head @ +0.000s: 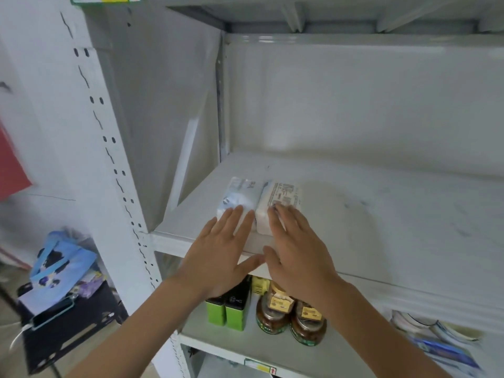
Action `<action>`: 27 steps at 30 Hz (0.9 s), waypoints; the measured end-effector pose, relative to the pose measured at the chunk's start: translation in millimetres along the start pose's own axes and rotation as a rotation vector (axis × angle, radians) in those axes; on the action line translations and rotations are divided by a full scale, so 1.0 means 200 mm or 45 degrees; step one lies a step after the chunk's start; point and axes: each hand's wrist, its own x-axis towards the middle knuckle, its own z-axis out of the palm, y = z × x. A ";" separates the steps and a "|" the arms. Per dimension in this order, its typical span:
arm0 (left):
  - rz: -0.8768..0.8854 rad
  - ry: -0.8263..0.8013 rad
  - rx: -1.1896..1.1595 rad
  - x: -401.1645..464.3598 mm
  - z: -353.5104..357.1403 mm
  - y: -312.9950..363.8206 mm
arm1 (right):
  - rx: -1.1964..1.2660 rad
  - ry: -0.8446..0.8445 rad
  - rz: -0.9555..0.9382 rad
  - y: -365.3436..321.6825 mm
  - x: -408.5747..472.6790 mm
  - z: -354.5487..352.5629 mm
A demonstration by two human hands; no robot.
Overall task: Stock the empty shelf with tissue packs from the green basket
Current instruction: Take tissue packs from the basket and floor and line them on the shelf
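Two white tissue packs lie side by side near the front left of the pale grey shelf (381, 214). The left tissue pack (240, 193) has a blue mark on its wrapper; the right tissue pack (283, 196) shows printed text. My left hand (221, 252) has straight fingers touching the front end of the left pack. My right hand (297, 249) lies flat with its fingertips on the front end of the right pack. Both thumbs meet over the shelf's front lip. The green basket is out of view.
Below, a lower shelf holds green boxes (231, 312), brown jars (289, 312) with gold lids and stacked bowls (436, 328) at the right. A perforated white upright (117, 170) stands to the left. A blue bag (60, 266) sits on a black stool (68, 331).
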 end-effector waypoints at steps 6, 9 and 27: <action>-0.046 -0.270 -0.102 0.36 -0.03 -0.11 | 0.048 -0.120 0.035 0.14 0.31 0.05; -0.088 -0.340 -0.153 0.55 -0.02 -0.15 | 0.071 -0.136 0.079 0.19 0.44 0.07; -0.057 -0.380 -0.395 1.11 0.08 -0.41 | 0.127 -0.099 0.238 0.38 0.95 0.25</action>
